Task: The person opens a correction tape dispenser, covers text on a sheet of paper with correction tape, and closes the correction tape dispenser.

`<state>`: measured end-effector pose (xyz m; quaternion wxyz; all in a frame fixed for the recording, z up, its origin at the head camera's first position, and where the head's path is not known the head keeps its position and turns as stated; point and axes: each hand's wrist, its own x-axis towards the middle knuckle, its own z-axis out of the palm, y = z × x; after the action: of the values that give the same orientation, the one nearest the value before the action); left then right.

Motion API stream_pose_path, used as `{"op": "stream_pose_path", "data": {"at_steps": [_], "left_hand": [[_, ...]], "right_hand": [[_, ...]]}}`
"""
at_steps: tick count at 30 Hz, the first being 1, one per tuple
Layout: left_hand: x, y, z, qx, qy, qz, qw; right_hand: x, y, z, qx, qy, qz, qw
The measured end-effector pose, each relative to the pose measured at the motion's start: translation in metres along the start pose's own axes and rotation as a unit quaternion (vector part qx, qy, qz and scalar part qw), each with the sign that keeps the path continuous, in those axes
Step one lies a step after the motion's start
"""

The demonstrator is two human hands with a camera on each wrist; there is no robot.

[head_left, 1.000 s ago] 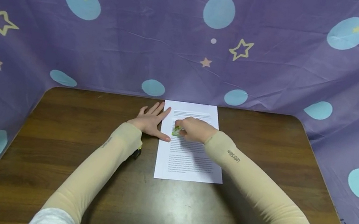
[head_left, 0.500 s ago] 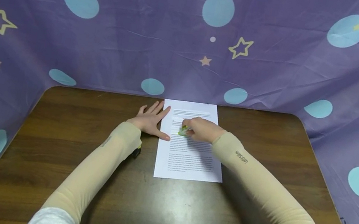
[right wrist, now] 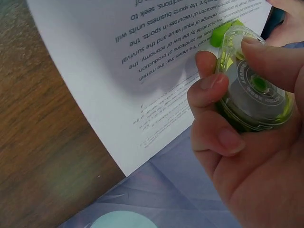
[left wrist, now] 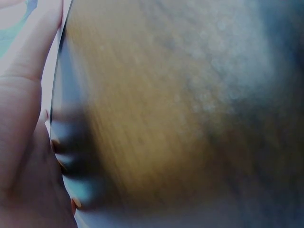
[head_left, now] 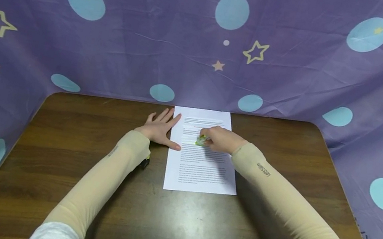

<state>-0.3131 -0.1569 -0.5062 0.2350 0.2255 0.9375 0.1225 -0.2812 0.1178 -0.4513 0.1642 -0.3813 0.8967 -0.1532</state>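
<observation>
A printed sheet of paper [head_left: 171, 171] lies on the table, with whitish bands among its upper lines of text. Spread fingers of my left hand [head_left: 159, 130] rest along the sheet's left edge, the thumb reaching onto the paper. My right hand [head_left: 225, 140] grips a clear and green correction tape dispenser [right wrist: 256, 92] between thumb and curled fingers. In the right wrist view its green tip [right wrist: 222, 35] points down at a printed line. From the head view, the dispenser sits over the upper middle of the text. Blurred wood and part of the left hand fill the left wrist view.
The brown wooden table [head_left: 86, 195] surrounds the sheet, whose top edge lies near the table's back edge. A purple curtain [head_left: 125, 39] with stars and dots hangs behind and at both sides. A small black and yellow item [head_left: 145, 162] shows beside the left wrist.
My right hand has slid the correction tape dispenser rightward along the text, from near the left margin toward the middle. The left hand and the sheet have stayed in place.
</observation>
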Motion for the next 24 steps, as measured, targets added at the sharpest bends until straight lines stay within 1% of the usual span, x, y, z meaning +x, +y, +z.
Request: {"op": "stream_pose_path", "data": {"at_steps": [9, 14, 17, 21, 24], "left_hand": [[-0.001, 0.0, 0.0, 0.004, 0.001, 0.002, 1.0], [-0.001, 0.001, -0.001, 0.002, 0.003, -0.001, 1.0], [-0.001, 0.0, -0.001, 0.002, 0.004, 0.002, 1.0], [-0.001, 0.003, -0.002, -0.003, 0.001, 0.004, 1.0], [-0.002, 0.003, -0.002, -0.005, 0.0, 0.001, 1.0]], "right_hand": [[-0.002, 0.004, 0.0, 0.004, 0.001, 0.004, 1.0], [-0.001, 0.009, 0.001, 0.022, 0.0, -0.009, 1.0], [-0.002, 0.013, -0.001, 0.033, 0.007, -0.011, 0.999], [-0.005, 0.018, -0.003, 0.036, 0.029, 0.002, 0.999], [-0.007, 0.019, -0.005, 0.026, 0.034, 0.014, 0.999]]}}
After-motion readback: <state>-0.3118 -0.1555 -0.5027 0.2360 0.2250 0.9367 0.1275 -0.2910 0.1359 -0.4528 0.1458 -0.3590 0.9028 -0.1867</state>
